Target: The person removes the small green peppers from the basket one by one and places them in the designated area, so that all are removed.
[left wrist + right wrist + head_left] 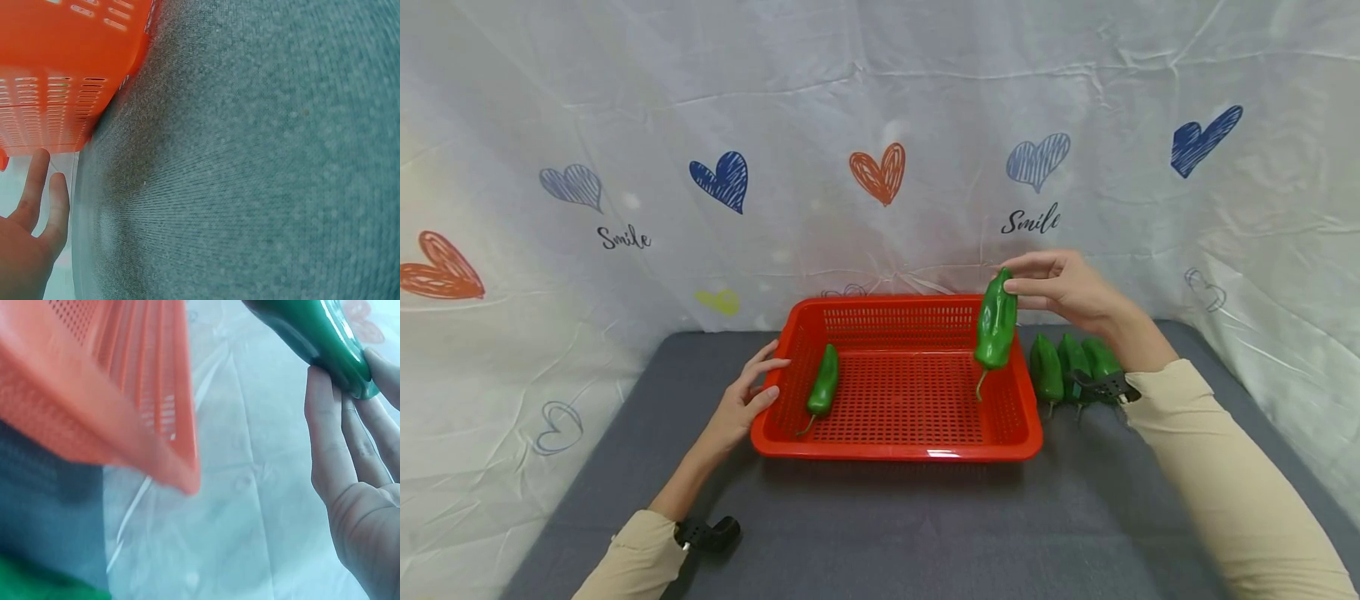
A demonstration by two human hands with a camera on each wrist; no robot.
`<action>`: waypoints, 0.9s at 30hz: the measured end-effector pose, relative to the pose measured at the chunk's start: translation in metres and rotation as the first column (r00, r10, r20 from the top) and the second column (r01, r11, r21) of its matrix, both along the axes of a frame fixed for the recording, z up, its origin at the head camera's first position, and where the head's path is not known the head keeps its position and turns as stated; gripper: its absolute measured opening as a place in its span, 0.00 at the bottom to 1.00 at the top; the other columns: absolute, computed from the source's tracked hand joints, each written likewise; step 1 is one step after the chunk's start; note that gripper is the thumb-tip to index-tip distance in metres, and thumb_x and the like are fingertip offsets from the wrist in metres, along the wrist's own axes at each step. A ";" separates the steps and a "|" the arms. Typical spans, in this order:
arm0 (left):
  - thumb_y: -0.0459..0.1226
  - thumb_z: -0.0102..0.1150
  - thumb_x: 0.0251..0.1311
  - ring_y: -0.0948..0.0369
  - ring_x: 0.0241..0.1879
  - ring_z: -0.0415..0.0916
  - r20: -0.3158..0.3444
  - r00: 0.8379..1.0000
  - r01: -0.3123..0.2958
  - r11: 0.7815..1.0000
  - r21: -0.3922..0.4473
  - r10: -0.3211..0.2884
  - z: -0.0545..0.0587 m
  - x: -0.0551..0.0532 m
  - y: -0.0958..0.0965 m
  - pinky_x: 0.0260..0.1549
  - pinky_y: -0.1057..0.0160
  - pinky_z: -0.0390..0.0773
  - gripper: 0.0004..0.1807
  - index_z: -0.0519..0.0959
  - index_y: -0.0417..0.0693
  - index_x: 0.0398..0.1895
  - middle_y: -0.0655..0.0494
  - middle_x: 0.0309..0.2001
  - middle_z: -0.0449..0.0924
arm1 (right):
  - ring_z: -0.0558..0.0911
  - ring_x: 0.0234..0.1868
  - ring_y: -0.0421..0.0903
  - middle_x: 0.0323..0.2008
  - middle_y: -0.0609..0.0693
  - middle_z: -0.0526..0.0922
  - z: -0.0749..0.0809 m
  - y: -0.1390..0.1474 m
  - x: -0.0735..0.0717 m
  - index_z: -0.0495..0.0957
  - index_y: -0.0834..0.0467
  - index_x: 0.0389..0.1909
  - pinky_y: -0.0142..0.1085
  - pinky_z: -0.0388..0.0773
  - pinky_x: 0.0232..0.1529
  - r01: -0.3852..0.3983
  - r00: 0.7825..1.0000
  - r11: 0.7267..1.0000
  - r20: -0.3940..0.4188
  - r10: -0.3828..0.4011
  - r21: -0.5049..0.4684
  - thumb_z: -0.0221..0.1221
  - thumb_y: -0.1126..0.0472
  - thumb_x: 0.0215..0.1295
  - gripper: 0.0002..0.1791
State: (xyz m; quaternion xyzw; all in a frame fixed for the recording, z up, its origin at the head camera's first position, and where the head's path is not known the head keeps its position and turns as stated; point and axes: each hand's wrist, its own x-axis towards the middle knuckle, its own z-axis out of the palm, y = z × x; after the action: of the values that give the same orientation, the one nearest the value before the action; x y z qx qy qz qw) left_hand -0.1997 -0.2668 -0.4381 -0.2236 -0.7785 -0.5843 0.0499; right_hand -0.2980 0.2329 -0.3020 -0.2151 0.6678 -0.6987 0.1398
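My right hand [1078,292] pinches a green pepper [996,325] by its blunt end between thumb and fingers, above the right side of a red plastic basket [895,451]. The held pepper hangs with its stem down. In the right wrist view, the fingertips [322,384] press against its glossy skin. At the basket's left rim, my left hand [741,408] rests with fingers extended and spread. Two of its fingers [57,206] stand straight beside the slotted wall in the left wrist view. Another green pepper [824,383] lies inside the basket near the left wall.
Several green peppers [1047,371] lie side by side on the grey cloth-covered table [895,533], right of the basket and partly behind my right wrist. A pale curtain [805,100] printed with hearts hangs at the table's back edge.
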 end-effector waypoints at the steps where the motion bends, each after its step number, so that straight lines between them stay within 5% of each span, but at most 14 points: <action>1: 0.29 0.50 0.74 0.40 0.54 0.76 -0.002 1.000 0.000 1.000 -0.002 0.000 0.000 0.000 0.000 0.45 0.59 0.82 0.22 0.69 0.37 0.69 0.49 0.80 0.47 | 0.86 0.45 0.49 0.47 0.55 0.86 0.000 0.004 0.000 0.85 0.63 0.52 0.43 0.81 0.51 0.006 1.000 1.000 0.000 -0.006 -0.002 0.60 0.76 0.69 0.15; 13: 0.29 0.50 0.73 0.38 0.54 0.75 -0.001 1.000 -0.007 1.000 -0.009 0.007 0.000 0.000 0.000 0.46 0.60 0.82 0.22 0.69 0.38 0.69 0.49 0.80 0.47 | 0.86 0.42 0.48 0.45 0.55 0.87 -0.012 0.048 0.005 0.86 0.62 0.52 0.42 0.82 0.49 0.033 0.999 0.999 -0.004 -0.033 -0.010 0.57 0.77 0.70 0.16; 19: 0.28 0.49 0.74 0.46 0.53 0.78 0.000 1.000 0.005 1.000 0.006 -0.005 0.000 0.000 -0.002 0.45 0.59 0.82 0.23 0.68 0.37 0.70 0.49 0.80 0.46 | 0.86 0.43 0.48 0.47 0.56 0.87 -0.019 0.065 0.005 0.83 0.68 0.55 0.42 0.83 0.48 0.009 1.000 0.999 -0.013 -0.010 -0.045 0.55 0.80 0.70 0.17; 27: 0.28 0.49 0.74 0.48 0.53 0.78 0.011 1.000 0.014 1.000 0.019 -0.014 0.001 0.000 -0.001 0.44 0.58 0.83 0.22 0.68 0.37 0.70 0.49 0.80 0.46 | 0.85 0.45 0.46 0.48 0.53 0.87 -0.024 0.087 0.009 0.84 0.63 0.55 0.40 0.82 0.49 0.014 1.000 1.000 -0.016 -0.014 -0.006 0.54 0.79 0.71 0.19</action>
State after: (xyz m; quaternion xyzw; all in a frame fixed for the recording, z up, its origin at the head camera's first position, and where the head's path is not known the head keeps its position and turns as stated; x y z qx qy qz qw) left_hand -0.1994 -0.2675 -0.4372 -0.2254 -0.7716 -0.5932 0.0437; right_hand -0.2893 0.3201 -0.3265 -0.2164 0.6682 -0.7000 0.1292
